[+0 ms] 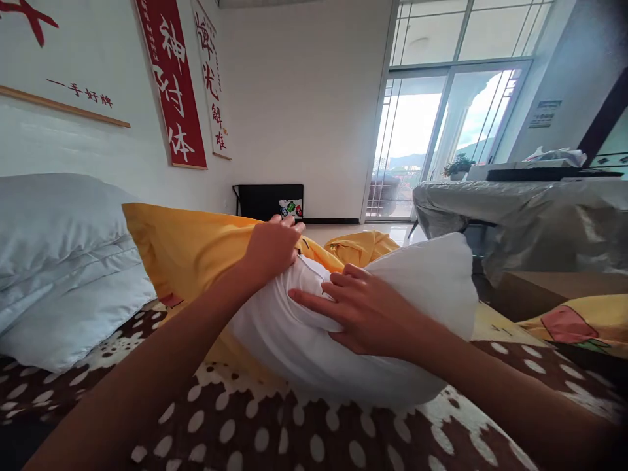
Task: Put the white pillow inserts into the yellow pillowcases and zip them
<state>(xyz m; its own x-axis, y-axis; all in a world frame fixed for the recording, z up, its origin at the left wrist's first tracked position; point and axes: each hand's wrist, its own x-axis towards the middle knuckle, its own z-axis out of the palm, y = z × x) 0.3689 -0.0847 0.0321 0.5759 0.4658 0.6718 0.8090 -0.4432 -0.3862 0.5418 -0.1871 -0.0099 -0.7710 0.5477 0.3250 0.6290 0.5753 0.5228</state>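
A white pillow (422, 288) lies on the brown spotted bedspread (275, 432), partly inside a yellow pillowcase (191, 248). My left hand (272, 248) is closed on the open edge of the yellow pillowcase where it meets the pillow. My right hand (360, 311) presses on the white pillow with its fingers bent and gripping the fabric near the case's opening. More yellow cloth (360, 245) shows behind the pillow.
Two pale grey pillows (59, 261) are stacked at the left against the wall. Red and white banners (171, 78) hang above. A covered table (520, 209) stands at the right, a glass balcony door (441, 131) behind. A yellow printed cloth (583, 324) lies at the right edge.
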